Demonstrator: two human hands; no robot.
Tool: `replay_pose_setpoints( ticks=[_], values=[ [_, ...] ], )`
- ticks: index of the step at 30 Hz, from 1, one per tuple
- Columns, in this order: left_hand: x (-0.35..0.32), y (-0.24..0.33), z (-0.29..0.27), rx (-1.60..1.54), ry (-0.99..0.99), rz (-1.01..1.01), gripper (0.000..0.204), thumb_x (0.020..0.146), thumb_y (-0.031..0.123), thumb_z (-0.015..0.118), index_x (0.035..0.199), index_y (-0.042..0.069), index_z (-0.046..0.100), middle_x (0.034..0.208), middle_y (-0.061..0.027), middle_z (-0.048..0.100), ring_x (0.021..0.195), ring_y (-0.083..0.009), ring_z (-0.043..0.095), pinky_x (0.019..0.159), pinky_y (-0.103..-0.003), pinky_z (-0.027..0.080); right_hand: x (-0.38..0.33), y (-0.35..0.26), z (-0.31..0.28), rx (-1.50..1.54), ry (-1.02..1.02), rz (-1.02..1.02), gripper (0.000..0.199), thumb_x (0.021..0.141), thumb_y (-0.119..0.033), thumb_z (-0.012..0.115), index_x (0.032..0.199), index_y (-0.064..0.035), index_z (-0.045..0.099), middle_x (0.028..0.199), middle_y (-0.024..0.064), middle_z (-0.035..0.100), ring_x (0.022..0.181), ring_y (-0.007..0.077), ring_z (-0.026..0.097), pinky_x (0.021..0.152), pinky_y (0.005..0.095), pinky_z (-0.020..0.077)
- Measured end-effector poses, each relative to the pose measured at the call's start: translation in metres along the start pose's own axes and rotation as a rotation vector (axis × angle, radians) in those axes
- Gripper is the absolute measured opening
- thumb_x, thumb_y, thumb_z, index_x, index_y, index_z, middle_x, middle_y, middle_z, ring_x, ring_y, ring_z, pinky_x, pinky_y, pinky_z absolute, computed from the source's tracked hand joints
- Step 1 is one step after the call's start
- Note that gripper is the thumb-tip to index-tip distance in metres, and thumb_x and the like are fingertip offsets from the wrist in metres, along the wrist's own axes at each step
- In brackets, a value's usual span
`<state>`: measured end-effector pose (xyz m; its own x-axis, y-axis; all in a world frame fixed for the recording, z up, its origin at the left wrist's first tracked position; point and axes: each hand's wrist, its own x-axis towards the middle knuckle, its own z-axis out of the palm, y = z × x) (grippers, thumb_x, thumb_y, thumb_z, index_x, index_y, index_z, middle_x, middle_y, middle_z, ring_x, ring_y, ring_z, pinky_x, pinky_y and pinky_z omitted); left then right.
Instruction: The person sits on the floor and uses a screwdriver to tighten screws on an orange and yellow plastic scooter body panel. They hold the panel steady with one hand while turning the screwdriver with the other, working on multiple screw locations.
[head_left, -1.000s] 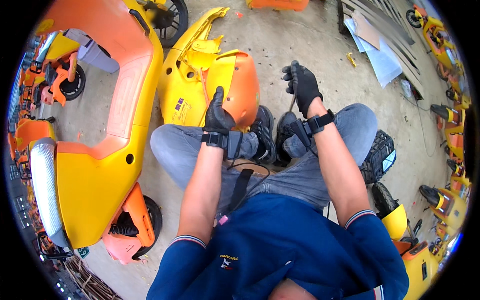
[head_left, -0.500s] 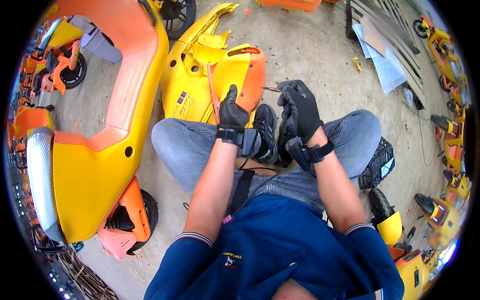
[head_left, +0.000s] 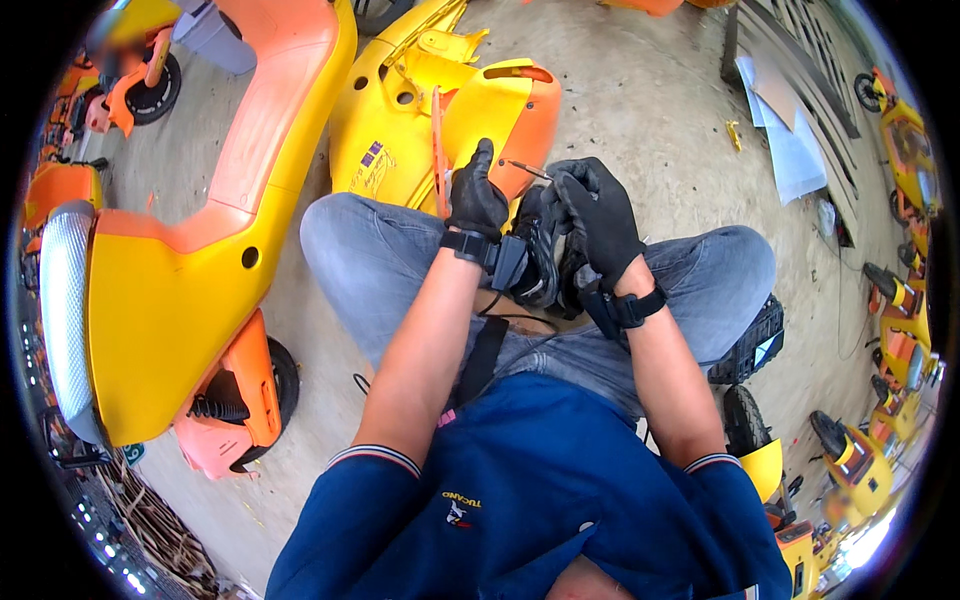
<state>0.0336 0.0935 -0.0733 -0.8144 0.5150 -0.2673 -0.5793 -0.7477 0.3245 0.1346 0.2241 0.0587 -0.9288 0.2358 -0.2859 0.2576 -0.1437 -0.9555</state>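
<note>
My left hand [head_left: 478,195], in a black glove, is at the near edge of a yellow and orange plastic scooter panel [head_left: 500,120]. Its thumb points away from me along the panel's surface, while the other fingers are mostly hidden and seem to hold the edge. My right hand [head_left: 600,212], also gloved, is closed around a slim screwdriver-like tool [head_left: 530,170]. The thin shaft sticks out toward the panel; any handle is hidden in the fist. Beyond and left lies the larger yellow body panel [head_left: 365,140], with round holes.
A yellow and orange scooter body [head_left: 165,320] stands close on my left. My shoes [head_left: 540,250] are just below my hands. A slatted pallet [head_left: 800,90] with sheets on it [head_left: 795,160] lies at the far right. Several scooters [head_left: 905,310] line the right side.
The view has shifted a little. The tool's shaft has tilted, and its tip now lies over the orange part of the panel. Both hands keep their grip and stay near the panel.
</note>
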Motion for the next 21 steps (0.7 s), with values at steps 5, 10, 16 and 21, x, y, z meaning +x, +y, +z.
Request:
replay_pose_setpoints(
  ticks=[5,10,16,21],
  values=[
    [-0.007,-0.001,0.014,0.063,0.05,0.05,0.042,0.102,0.027,0.048,0.134,0.0,0.046,0.132,-0.0167,0.056,0.117,-0.0313,0.058,0.097,-0.044,0.05,0.008,0.007,0.007,-0.204,0.031,-0.074,0.019,0.093,-0.017,0.057,0.102,0.0,0.06,0.086,0.0079,0.068,0.075,0.0126,0.063,0.069,0.0282,0.0501],
    [-0.01,0.0,0.011,0.191,0.044,0.115,0.04,0.101,0.028,0.05,0.124,-0.004,0.054,0.119,-0.0147,0.064,0.102,-0.0258,0.065,0.084,-0.036,0.057,0.009,0.001,0.011,-0.336,0.009,-0.107,0.021,0.092,-0.019,0.058,0.101,-0.0001,0.06,0.086,0.0108,0.069,0.077,0.0162,0.066,0.071,0.0313,0.0511],
    [-0.02,-0.001,0.017,0.753,-0.004,0.352,0.039,0.1,0.028,0.051,0.124,-0.003,0.055,0.117,-0.014,0.064,0.1,-0.0244,0.066,0.083,-0.035,0.057,0.005,-0.011,0.014,-0.574,-0.016,-0.206,0.019,0.09,-0.018,0.059,0.1,-0.0019,0.06,0.087,0.0155,0.068,0.079,0.0241,0.068,0.072,0.0331,0.0515],
    [-0.016,-0.006,0.016,0.516,0.065,0.264,0.034,0.099,0.023,0.054,0.123,-0.001,0.055,0.115,-0.0124,0.065,0.098,-0.024,0.066,0.083,-0.034,0.056,0.015,-0.01,0.012,-0.608,0.04,-0.192,0.02,0.088,-0.017,0.062,0.1,-0.0021,0.06,0.086,0.0149,0.068,0.079,0.0237,0.067,0.071,0.0326,0.0512]
  ],
)
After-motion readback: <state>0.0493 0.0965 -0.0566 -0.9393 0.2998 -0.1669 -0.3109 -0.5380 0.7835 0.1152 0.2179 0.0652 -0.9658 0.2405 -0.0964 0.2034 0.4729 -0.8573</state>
